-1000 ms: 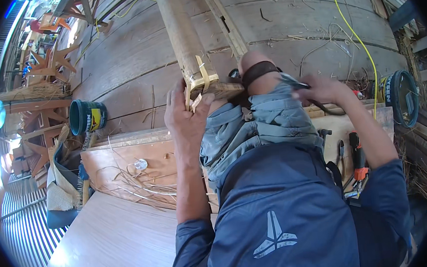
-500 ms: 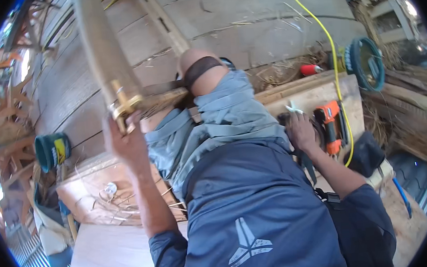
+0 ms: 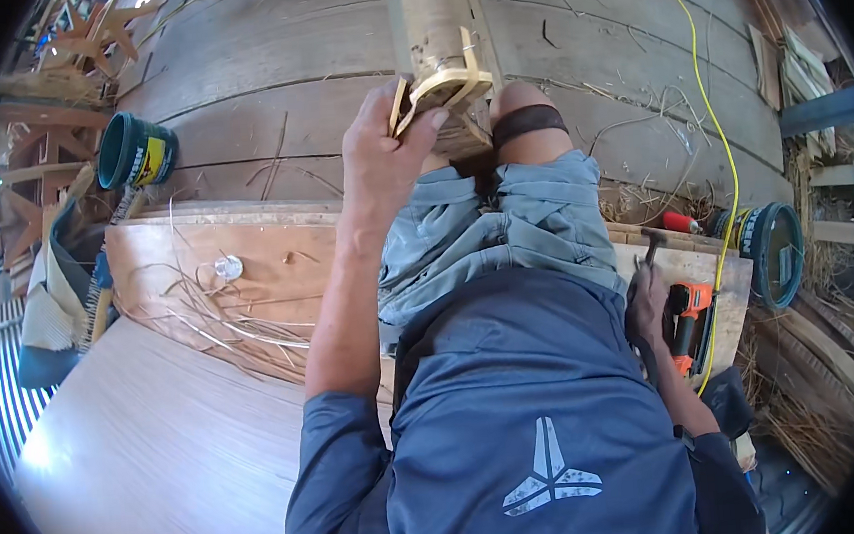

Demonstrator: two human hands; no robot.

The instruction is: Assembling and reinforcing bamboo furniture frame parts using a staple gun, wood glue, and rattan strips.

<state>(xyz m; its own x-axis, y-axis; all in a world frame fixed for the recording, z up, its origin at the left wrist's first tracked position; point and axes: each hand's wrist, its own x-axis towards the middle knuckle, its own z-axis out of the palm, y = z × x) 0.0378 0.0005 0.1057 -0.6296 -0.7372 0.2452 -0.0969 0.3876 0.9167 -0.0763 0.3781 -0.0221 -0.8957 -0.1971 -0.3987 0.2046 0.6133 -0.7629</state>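
My left hand [image 3: 382,135] is closed around the near end of a thick bamboo pole [image 3: 432,31], which runs away from me just beyond my knees. Pale bent strips [image 3: 450,84] curve around this end, and my thumb presses on them. Beside my right thigh, my right hand [image 3: 647,305] is closed on a hammer [image 3: 653,241] whose dark head sticks up above the fist. An orange and black nail gun [image 3: 690,322] lies just right of that hand, on the bench board.
A yellow hose [image 3: 714,114] crosses the plank floor [image 3: 306,126] at the right. Green buckets stand far left [image 3: 137,152] and right [image 3: 775,255]. Loose cane strips [image 3: 220,318] and a small clear object [image 3: 229,267] lie on the board at my left. A red cylinder [image 3: 681,221] lies near the right bucket.
My left hand has brought the pole rightward, in front of my knees. My right hand, earlier beside a pale object near the nail gun, now has the hammer raised in it. The view has shifted.
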